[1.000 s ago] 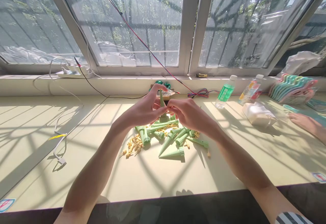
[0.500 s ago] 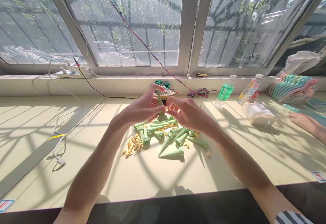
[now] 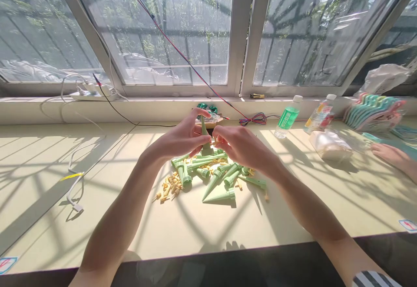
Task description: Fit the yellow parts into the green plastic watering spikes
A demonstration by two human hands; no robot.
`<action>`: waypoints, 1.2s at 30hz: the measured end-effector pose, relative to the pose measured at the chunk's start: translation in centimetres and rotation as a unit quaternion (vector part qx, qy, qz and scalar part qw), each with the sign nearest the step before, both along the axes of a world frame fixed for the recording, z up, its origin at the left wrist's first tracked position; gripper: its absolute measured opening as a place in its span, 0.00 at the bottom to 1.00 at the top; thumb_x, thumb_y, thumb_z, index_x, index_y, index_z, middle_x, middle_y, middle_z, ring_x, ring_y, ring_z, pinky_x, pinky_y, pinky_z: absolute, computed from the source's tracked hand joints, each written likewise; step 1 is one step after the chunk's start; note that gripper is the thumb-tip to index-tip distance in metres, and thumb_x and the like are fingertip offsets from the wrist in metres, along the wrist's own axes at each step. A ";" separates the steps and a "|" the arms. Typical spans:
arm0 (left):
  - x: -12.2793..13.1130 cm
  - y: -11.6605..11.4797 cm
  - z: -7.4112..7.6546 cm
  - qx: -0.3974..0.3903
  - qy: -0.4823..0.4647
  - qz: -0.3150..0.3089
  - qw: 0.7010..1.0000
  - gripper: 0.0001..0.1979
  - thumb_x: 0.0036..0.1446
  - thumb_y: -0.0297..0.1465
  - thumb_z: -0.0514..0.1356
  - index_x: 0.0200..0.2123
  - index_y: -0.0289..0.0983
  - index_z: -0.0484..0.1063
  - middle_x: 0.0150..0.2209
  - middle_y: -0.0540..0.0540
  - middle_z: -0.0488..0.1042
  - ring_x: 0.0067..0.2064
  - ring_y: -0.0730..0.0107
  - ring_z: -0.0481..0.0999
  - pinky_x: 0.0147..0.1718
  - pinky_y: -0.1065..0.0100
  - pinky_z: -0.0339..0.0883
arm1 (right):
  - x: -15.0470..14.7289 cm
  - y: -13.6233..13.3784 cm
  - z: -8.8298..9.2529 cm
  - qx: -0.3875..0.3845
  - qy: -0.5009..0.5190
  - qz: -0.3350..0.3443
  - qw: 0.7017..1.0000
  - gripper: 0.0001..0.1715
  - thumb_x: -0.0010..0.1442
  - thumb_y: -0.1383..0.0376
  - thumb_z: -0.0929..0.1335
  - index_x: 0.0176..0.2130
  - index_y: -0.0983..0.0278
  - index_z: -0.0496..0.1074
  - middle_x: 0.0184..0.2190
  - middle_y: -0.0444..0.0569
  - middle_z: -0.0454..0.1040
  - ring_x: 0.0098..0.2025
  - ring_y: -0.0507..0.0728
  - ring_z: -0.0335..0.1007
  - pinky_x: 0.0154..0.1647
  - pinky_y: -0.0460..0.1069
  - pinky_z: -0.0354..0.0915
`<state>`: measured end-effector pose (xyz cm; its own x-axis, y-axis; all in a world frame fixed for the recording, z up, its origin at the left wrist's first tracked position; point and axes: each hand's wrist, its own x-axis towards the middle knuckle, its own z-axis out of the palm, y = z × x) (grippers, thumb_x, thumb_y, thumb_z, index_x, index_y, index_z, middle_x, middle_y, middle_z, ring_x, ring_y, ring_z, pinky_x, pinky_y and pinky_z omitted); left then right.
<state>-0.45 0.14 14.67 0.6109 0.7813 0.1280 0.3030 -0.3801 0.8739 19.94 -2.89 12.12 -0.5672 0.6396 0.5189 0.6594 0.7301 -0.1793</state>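
Note:
My left hand is closed on a green plastic cone spike, held upright with its tip up, above the pile. My right hand pinches a small yellow piece against the side of that spike; its fingers are curled. Below both hands lies a heap of several green cone spikes on the pale table. Small yellow pieces are scattered at the heap's left side.
Two bottles stand at the back right beside a white bag and a stack of coloured flat items. Another person's hand rests at the right edge. White cables and a red-black wire lie along the sill.
My hands stayed together over the heap; the right fingers opened a little, then closed again at the spike. The view shifted slightly.

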 end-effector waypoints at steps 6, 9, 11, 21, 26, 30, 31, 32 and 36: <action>0.1 -0.1 -0.1 0.008 0.004 -0.006 1.000 0.24 0.59 0.29 0.63 0.55 0.42 0.55 0.26 0.52 0.70 0.20 0.77 0.69 0.14 0.80 0.57 | 0.0 -0.2 0.1 0.014 -0.034 -0.010 0.999 0.07 0.64 0.74 0.61 0.35 0.65 0.66 0.26 0.45 0.69 0.24 0.50 0.58 0.27 0.47 0.50; 0.1 -0.2 0.0 0.009 0.003 -0.008 1.000 0.24 0.59 0.30 0.62 0.55 0.42 0.55 0.28 0.51 0.70 0.20 0.78 0.69 0.14 0.80 0.57 | -0.1 -0.2 0.2 0.010 -0.044 -0.010 0.999 0.07 0.64 0.74 0.61 0.35 0.65 0.65 0.27 0.45 0.70 0.24 0.50 0.57 0.26 0.47 0.49; 0.1 -0.3 0.0 0.008 0.004 -0.007 1.000 0.24 0.59 0.30 0.62 0.55 0.42 0.55 0.28 0.51 0.70 0.20 0.78 0.69 0.14 0.80 0.57 | -0.1 -0.3 0.2 0.008 -0.048 -0.007 0.999 0.08 0.64 0.75 0.61 0.35 0.66 0.66 0.27 0.46 0.70 0.24 0.50 0.57 0.27 0.47 0.48; 0.3 -0.4 0.1 0.012 0.015 0.001 1.000 0.25 0.59 0.33 0.63 0.55 0.43 0.55 0.27 0.53 0.67 0.19 0.78 0.68 0.13 0.80 0.57 | -0.1 -0.1 -0.1 -0.010 -0.056 0.006 0.998 0.07 0.65 0.73 0.62 0.35 0.66 0.68 0.27 0.48 0.69 0.25 0.51 0.57 0.28 0.48 0.48; 0.3 -0.5 0.1 0.020 0.021 0.004 1.000 0.26 0.59 0.33 0.63 0.56 0.43 0.54 0.27 0.53 0.67 0.19 0.78 0.68 0.13 0.79 0.58 | -0.1 -0.1 -0.3 -0.012 -0.077 0.006 0.997 0.10 0.64 0.75 0.61 0.37 0.67 0.70 0.30 0.49 0.69 0.26 0.51 0.56 0.28 0.47 0.48; 0.3 -0.5 0.1 0.031 0.024 0.003 0.999 0.26 0.60 0.33 0.62 0.56 0.42 0.53 0.27 0.53 0.67 0.19 0.80 0.66 0.13 0.79 0.58 | -0.1 -0.3 -0.2 -0.031 -0.093 0.004 0.995 0.12 0.64 0.77 0.60 0.39 0.67 0.70 0.32 0.49 0.69 0.27 0.51 0.57 0.28 0.47 0.48; 0.4 -0.5 0.1 0.031 0.025 0.003 0.999 0.26 0.60 0.33 0.62 0.56 0.42 0.53 0.28 0.53 0.68 0.19 0.80 0.66 0.13 0.79 0.58 | -0.1 -0.3 -0.2 -0.036 -0.097 0.004 0.995 0.13 0.63 0.78 0.60 0.40 0.67 0.70 0.32 0.49 0.69 0.27 0.51 0.57 0.28 0.47 0.48; 0.4 -0.5 0.0 0.032 0.025 0.003 0.999 0.26 0.59 0.33 0.62 0.56 0.43 0.53 0.28 0.53 0.68 0.19 0.80 0.66 0.12 0.80 0.58 | -0.1 -0.3 -0.2 -0.040 -0.100 0.004 0.994 0.13 0.63 0.78 0.60 0.40 0.67 0.70 0.32 0.49 0.70 0.28 0.51 0.58 0.28 0.47 0.49; 0.4 -0.5 0.1 0.030 0.021 0.009 0.999 0.27 0.58 0.33 0.63 0.56 0.43 0.54 0.28 0.53 0.68 0.19 0.79 0.67 0.12 0.80 0.57 | 0.0 -0.1 -0.2 -0.044 -0.086 0.007 0.995 0.11 0.64 0.76 0.60 0.38 0.67 0.70 0.32 0.50 0.71 0.28 0.51 0.59 0.29 0.47 0.50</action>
<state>-0.03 -0.32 14.74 0.6027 0.7838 0.1494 0.3466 -0.4259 0.8358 19.93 -3.01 11.90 -0.6516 0.6704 0.3550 0.6762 0.7254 -0.1287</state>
